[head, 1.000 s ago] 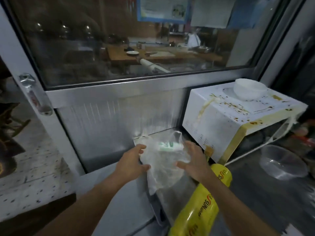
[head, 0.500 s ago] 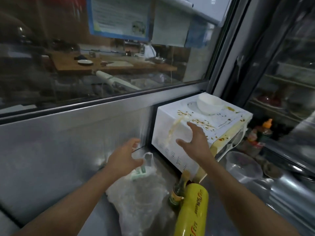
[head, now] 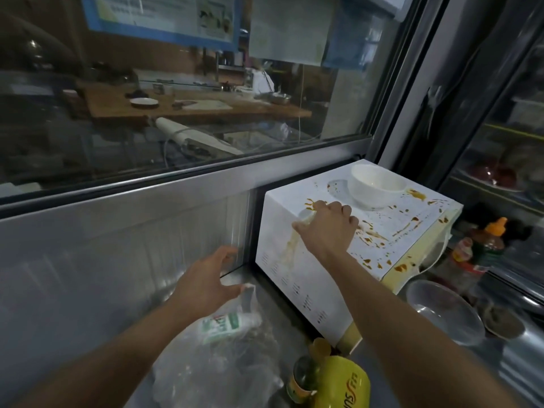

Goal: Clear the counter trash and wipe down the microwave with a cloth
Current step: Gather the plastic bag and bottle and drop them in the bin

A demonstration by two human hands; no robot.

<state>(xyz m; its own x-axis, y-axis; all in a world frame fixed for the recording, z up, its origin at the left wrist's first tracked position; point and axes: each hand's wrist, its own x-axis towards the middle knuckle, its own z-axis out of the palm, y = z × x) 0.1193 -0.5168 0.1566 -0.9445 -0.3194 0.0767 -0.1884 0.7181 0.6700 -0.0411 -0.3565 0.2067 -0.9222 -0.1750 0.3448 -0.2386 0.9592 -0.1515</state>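
Two bare hands work over a steel counter (head: 276,307) under a wide window (head: 176,83). Largest of the task's things is the white microwave (head: 297,278), at about two o'clock from the picture's middle, its top and left side streaked with brown sauce. At five o'clock from the left hand lies a clear plastic bag (head: 223,369) with a white and green carton inside. A white bowl (head: 376,185) stands on the microwave's top at its far edge. The right hand (head: 329,228) rests on the microwave's near left top edge, fingers curled; whether they pinch anything I cannot tell. The left hand (head: 203,281) hovers over the bag's mouth, fingers spread and relaxed, holding nothing. At six o'clock lean a yellow bottle (head: 341,384) and a small green bottle (head: 303,378).
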